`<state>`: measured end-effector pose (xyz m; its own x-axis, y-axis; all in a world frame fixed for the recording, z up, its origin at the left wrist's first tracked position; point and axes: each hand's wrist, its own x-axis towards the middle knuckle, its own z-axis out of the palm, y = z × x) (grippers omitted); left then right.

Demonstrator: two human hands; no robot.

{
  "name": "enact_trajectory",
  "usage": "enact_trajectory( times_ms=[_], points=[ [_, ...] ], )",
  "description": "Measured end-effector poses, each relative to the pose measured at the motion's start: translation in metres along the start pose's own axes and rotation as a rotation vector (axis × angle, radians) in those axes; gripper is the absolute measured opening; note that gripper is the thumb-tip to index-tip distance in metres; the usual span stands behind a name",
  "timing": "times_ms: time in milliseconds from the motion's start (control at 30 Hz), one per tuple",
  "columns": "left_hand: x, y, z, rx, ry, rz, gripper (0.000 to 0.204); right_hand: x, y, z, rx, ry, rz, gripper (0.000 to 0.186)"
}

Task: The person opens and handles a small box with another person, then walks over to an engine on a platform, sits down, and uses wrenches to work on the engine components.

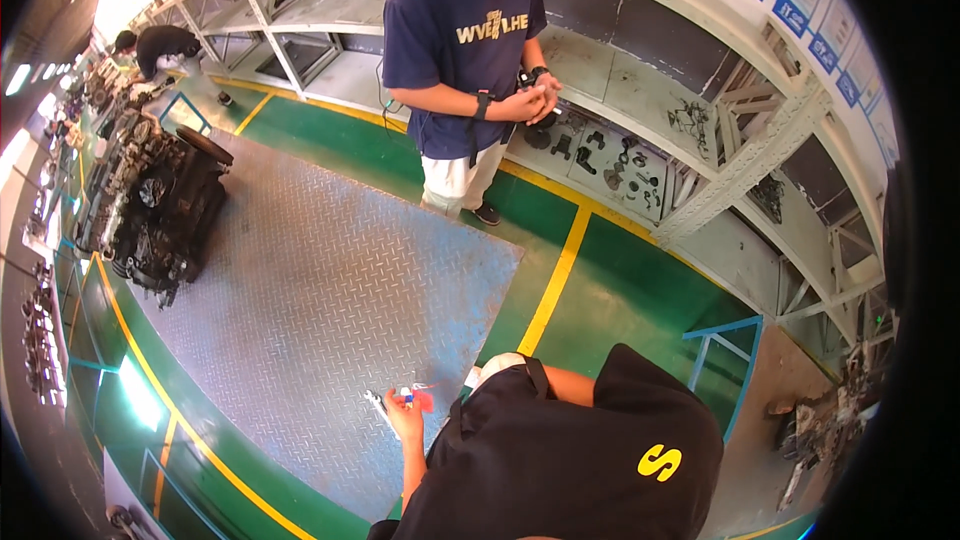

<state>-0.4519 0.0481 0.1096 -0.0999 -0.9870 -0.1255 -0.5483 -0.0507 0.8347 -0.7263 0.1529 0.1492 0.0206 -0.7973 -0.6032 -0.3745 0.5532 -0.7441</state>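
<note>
My left hand (404,420) is out to the left over the metal floor plate, fingers closed around a small blue-and-white thing (408,396) whose kind I cannot make out. A translucent red piece (425,402) shows just right of it. Close along the hand's left side is a silver wrench (379,408); I cannot tell whether the fingers also hold it. My right forearm (570,386) runs from its black sleeve to behind my shirt, which hides the right hand.
A tread-patterned metal plate (300,270) covers the floor, with a dark engine (160,200) at far left. Across stands a person in a navy shirt (465,50), hands together. Behind are grey shelves (620,70) with metal parts. A blue frame (745,370) stands at right. Another person (165,45) bends at far left.
</note>
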Motion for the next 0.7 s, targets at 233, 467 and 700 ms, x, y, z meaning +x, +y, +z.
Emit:
enact_trajectory(
  times_ms=[233,467,700],
  points=[
    [-0.01,-0.063,-0.018,-0.091,-0.009,-0.082,0.042,-0.047,-0.012,-0.012,-0.22,-0.151,0.031,0.039],
    [-0.013,-0.07,-0.032,-0.007,0.023,-0.08,0.031,-0.065,0.022,-0.059,-0.52,-0.203,0.179,0.039],
    [-0.015,-0.076,-0.044,0.095,0.051,0.018,0.029,-0.011,-0.005,-0.111,-0.114,0.462,0.171,0.032]
  ],
)
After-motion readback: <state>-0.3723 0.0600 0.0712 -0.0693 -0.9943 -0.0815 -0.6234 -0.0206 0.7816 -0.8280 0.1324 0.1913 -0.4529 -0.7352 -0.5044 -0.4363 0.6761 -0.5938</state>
